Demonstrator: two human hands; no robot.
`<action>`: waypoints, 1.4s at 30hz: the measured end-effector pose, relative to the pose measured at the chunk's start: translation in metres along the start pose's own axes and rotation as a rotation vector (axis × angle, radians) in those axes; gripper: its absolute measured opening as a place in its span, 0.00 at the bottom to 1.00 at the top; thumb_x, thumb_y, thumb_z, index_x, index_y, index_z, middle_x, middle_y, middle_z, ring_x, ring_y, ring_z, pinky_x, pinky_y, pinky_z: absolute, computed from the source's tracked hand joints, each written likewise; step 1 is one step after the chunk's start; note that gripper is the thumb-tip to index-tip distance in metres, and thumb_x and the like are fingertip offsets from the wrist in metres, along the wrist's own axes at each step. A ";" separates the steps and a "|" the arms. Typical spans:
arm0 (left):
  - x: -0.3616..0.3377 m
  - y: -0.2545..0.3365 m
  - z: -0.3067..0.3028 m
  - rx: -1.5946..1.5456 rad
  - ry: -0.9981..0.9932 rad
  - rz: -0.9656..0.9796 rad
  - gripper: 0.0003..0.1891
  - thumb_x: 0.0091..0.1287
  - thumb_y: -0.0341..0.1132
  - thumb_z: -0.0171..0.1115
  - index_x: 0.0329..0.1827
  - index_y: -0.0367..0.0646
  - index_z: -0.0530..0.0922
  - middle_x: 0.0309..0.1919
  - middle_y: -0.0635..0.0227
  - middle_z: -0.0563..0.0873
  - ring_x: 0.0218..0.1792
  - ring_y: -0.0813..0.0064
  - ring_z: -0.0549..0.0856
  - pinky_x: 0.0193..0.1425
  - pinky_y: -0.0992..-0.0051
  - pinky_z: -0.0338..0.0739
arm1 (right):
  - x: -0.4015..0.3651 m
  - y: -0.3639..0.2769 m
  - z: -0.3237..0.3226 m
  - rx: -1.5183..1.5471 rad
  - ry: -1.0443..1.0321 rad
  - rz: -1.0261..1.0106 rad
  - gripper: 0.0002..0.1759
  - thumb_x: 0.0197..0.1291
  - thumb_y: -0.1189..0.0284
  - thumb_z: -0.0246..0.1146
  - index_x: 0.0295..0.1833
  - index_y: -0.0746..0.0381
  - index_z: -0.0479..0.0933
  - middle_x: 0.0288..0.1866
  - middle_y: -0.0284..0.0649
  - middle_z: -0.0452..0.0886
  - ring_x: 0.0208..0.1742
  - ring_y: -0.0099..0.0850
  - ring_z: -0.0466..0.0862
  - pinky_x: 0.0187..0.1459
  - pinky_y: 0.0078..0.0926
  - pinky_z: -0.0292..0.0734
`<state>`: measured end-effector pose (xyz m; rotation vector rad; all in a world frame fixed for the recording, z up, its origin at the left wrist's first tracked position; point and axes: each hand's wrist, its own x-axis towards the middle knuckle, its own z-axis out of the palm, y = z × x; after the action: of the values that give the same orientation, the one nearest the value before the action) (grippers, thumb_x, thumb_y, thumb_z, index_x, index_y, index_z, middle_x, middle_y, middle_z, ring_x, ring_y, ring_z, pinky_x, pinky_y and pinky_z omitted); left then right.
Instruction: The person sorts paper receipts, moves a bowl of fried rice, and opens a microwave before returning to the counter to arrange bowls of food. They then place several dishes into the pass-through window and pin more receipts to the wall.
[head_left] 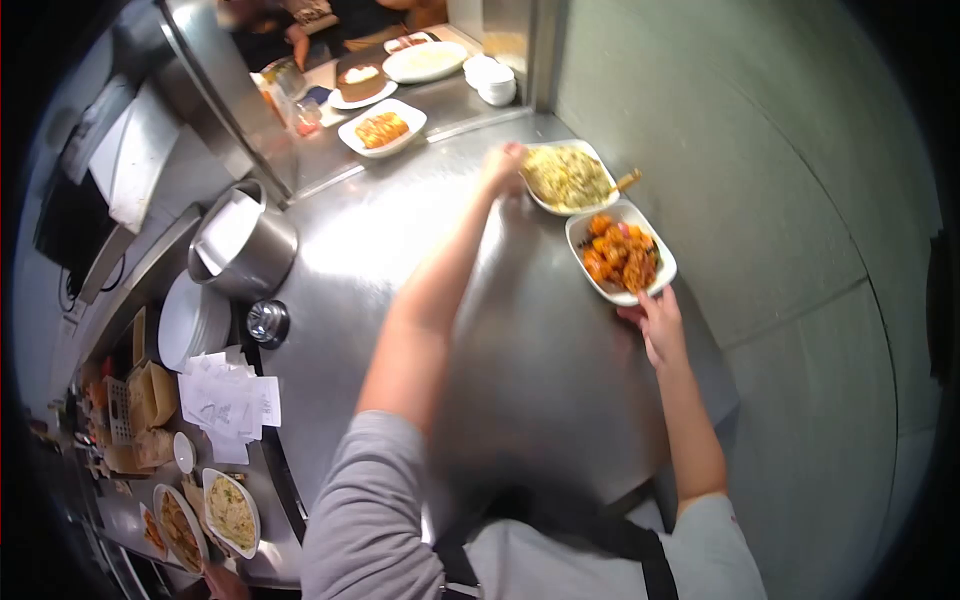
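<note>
My left hand [506,168] is at the left rim of a white dish of yellowish fried rice [566,178], fingers closed on its edge and partly hidden. A golden-brown handle [627,180] sticks out over that dish's right side. Just below it, touching or nearly so, is a white square dish of orange-red saucy food [622,253]. My right hand [658,325] grips this second dish at its near corner, thumb at the rim and fingers low along the side. Both dishes are at the far right of the steel counter [370,250], beside the wall.
On the pass ledge sits a white dish of orange-topped food [381,130], with a cake [361,84] and stacked small bowls [492,82] behind. Left stand a steel pot [270,245], plates [190,320], paper slips [228,400] and a rice dish [231,512]. Another person's hand [225,580] shows lower left.
</note>
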<state>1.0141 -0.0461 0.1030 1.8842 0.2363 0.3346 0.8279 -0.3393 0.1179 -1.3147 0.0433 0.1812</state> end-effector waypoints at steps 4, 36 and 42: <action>-0.010 0.018 0.008 0.276 0.069 0.056 0.14 0.56 0.33 0.49 0.41 0.35 0.74 0.34 0.51 0.80 0.31 0.57 0.81 0.35 0.66 0.75 | 0.003 0.000 0.003 0.007 0.034 0.046 0.20 0.57 0.80 0.46 0.56 0.63 0.54 0.47 0.44 0.67 0.37 0.31 0.76 0.36 0.28 0.77; -0.243 0.285 -0.598 0.325 0.828 0.471 0.26 0.49 0.27 0.55 0.53 0.32 0.62 0.39 0.55 0.73 0.36 0.68 0.75 0.41 0.71 0.70 | -0.070 -0.048 0.050 -0.223 0.034 -0.282 0.19 0.57 0.72 0.51 0.54 0.65 0.62 0.41 0.39 0.66 0.28 0.21 0.72 0.26 0.18 0.72; -0.249 0.270 -0.541 -0.443 0.759 0.841 0.31 0.49 0.19 0.55 0.58 0.37 0.55 0.32 0.63 0.75 0.36 0.77 0.74 0.40 0.80 0.69 | -0.158 -0.045 0.082 -0.184 0.008 -0.332 0.19 0.58 0.71 0.50 0.54 0.65 0.61 0.40 0.38 0.67 0.28 0.21 0.72 0.29 0.18 0.72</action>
<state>0.5940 0.2638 0.4963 1.2560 -0.1442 1.5422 0.6741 -0.2884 0.2034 -1.4856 -0.1884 -0.1053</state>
